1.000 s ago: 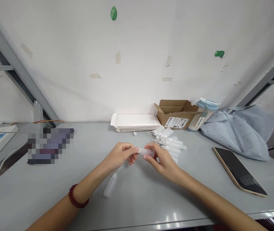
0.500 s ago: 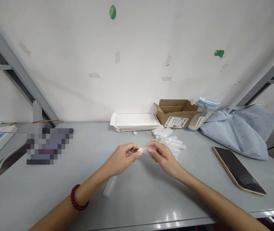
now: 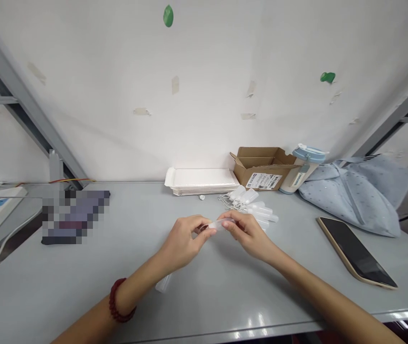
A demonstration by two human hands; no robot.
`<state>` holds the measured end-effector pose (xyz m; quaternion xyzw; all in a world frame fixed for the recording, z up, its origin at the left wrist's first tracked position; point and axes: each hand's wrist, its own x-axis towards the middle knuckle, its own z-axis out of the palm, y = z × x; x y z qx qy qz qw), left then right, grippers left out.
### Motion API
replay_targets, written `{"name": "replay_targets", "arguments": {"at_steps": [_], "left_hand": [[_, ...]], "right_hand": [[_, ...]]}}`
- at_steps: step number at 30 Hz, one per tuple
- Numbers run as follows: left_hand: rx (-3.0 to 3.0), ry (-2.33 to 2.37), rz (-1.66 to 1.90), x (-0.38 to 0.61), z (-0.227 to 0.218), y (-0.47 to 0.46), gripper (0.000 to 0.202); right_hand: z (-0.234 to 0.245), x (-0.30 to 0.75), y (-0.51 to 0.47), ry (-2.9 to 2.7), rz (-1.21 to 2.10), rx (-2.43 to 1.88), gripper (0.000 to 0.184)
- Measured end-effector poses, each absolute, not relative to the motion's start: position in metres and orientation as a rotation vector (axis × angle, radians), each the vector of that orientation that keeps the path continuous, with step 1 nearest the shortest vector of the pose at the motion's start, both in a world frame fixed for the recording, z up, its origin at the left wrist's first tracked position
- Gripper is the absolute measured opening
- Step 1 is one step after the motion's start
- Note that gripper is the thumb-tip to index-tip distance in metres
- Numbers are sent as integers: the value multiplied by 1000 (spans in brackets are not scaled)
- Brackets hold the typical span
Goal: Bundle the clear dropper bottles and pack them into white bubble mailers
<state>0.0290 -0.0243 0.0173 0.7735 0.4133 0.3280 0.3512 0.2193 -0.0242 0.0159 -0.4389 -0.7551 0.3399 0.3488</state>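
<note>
White plastic bottle (image 3: 220, 224) is held crosswise — one end pinched between fingers of left hand (image 3: 184, 241), other by right hand (image 3: 249, 235).

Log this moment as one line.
left hand: pinches one end of bottle | right hand: grips other end | on table: bottle pile, phone, loose bottle partly hidden

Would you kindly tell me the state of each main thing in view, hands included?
Left hand: pinching one end of the held bottle
Right hand: gripping its other end
Held bottle: between both hands, cap state unclear
Clustered bottles: lying down
Bottle by left forearm: lying, partly hidden
Cardboard box: open-topped
Tumbler: upright, lid on
Phone: face up, screen dark
</note>
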Motion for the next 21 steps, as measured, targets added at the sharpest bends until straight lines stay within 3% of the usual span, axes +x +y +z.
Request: {"name": "replay_targets", "arguments": {"at_steps": [5, 14, 21], "left_hand": [[2360, 1032, 969, 32, 11, -26, 24], [1815, 1021, 670, 26, 20, -22, 41], [1962, 1009, 764, 30, 23, -26, 34]], "right_hand": [[17, 221, -23, -1878, 1006, -1173, 37], [15, 216, -26, -1820, 1106, -1154, 40], [19, 219, -28, -1875, 1019, -1154, 38]]}}
